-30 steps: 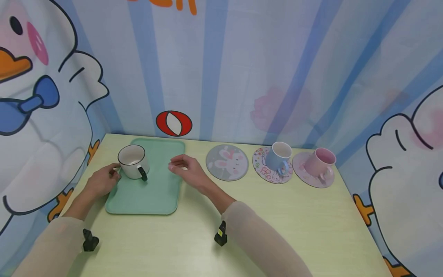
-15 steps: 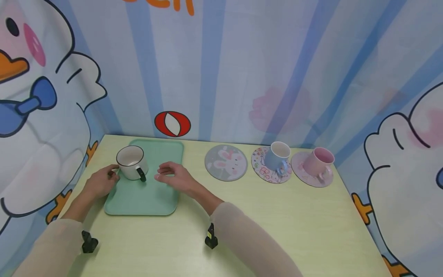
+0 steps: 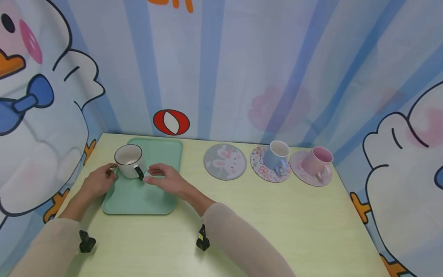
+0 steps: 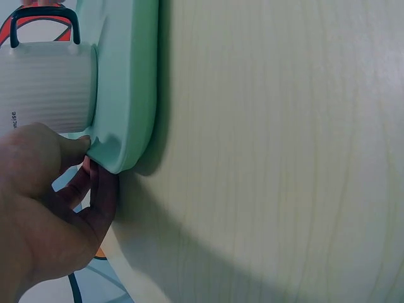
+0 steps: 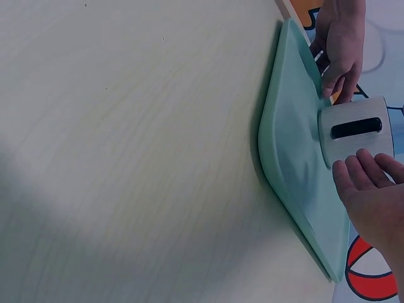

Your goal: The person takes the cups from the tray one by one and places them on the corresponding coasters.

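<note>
A white mug (image 3: 129,162) with a dark rim and black handle (image 3: 139,173) stands upright on a green tray (image 3: 142,200). My left hand (image 3: 99,180) pinches the tray's left edge, beside the mug; in the left wrist view its thumb (image 4: 77,148) lies on the rim with fingers (image 4: 104,199) under it. Over the tray, my right hand (image 3: 169,180) reaches toward the mug from the right. Its fingers (image 5: 356,170) are extended and apart from the thumb, with the tips close to the handle.
Right of the tray, a grey rabbit coaster (image 3: 225,162) lies on the table (image 3: 263,223). Farther right, a blue cup (image 3: 275,156) stands on a floral coaster (image 3: 257,163) and a pink cup (image 3: 315,162) on a pink coaster (image 3: 301,169). A striped curtain (image 3: 235,69) hangs behind.
My right hand has moved left across the tray, from its right edge to beside the mug's handle. My left hand, the mug and the tray stay in place.
</note>
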Action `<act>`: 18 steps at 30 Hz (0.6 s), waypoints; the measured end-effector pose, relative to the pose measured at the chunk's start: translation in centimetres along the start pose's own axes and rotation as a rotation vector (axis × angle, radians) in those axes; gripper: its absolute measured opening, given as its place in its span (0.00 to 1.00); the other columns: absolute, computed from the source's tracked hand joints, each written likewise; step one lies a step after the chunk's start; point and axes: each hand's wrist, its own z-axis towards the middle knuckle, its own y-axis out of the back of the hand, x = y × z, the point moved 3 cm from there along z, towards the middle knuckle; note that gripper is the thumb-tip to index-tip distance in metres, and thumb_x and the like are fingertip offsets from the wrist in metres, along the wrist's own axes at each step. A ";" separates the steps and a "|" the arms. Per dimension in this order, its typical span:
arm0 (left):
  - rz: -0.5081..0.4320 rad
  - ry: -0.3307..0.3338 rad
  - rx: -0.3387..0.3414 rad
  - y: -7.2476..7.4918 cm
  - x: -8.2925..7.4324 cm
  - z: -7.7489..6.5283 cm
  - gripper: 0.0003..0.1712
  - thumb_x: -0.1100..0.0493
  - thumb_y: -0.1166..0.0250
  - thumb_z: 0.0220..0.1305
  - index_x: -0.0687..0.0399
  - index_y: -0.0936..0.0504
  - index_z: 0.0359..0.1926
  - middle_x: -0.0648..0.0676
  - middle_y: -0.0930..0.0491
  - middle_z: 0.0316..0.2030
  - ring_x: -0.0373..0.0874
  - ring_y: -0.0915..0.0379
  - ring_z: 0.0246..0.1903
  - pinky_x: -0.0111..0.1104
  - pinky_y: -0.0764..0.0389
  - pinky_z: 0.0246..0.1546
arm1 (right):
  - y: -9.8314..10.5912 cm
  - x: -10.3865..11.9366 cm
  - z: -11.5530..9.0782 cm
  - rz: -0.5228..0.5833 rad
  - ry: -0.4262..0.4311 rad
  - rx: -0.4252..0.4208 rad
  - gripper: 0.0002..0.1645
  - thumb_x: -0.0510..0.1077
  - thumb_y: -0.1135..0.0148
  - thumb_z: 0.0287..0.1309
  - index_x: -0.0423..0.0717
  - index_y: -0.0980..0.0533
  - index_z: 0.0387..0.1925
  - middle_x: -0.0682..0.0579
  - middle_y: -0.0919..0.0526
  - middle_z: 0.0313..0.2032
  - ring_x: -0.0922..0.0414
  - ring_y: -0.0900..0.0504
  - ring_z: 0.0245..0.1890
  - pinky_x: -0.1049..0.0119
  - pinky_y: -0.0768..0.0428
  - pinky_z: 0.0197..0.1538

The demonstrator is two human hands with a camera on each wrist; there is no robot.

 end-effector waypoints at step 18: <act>-0.005 -0.010 0.000 0.4 -0.5 -0.3 0.29 0.59 0.47 0.79 0.70 0.35 0.73 0.73 0.24 0.56 0.64 0.27 0.46 0.60 0.29 0.48 | -2.0 1.0 0.2 0.070 -0.013 -0.039 0.30 0.52 0.31 0.71 0.46 0.25 0.69 0.57 0.17 0.60 0.59 0.22 0.66 0.67 0.24 0.60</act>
